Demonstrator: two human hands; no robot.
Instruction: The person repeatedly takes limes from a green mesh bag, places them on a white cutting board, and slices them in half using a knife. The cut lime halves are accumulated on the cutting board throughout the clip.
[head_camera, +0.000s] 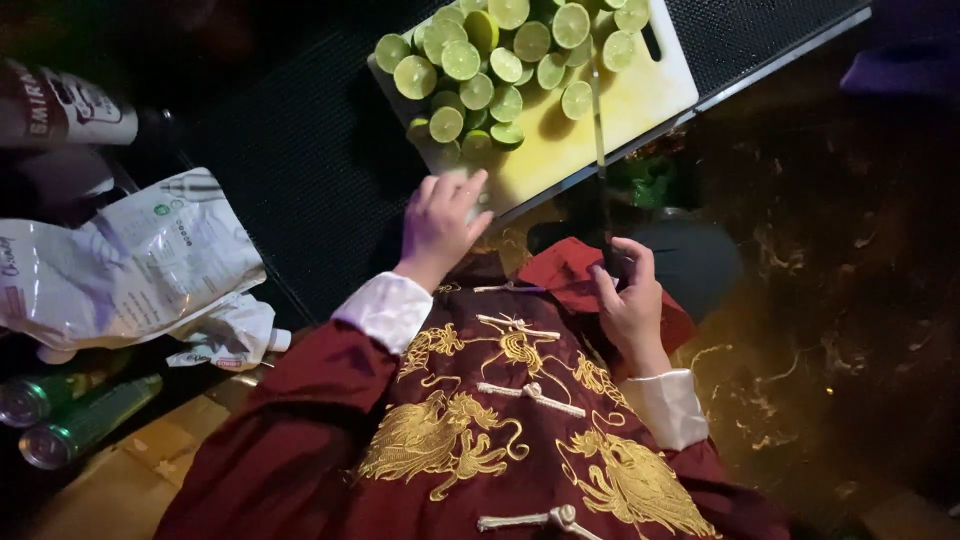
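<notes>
My left hand (440, 222) rests loosely open on the near edge of the pale yellow plastic cutting board (640, 95), and my right hand (628, 295) grips the long dark-handled knife (598, 130), blade lying across the board. I'd pin the board down harder before cutting. I count one board, one knife and roughly twenty-five halved green limes (500, 55) heaped at its far end.

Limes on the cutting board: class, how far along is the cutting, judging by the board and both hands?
Done: a heap of halved limes covers the cutting board. In hand: the right hand grips a knife, blade lying over the board, while the left hand rests on the board's near edge. Left: no whole lime shows clearly, so little seems to remain.
</notes>
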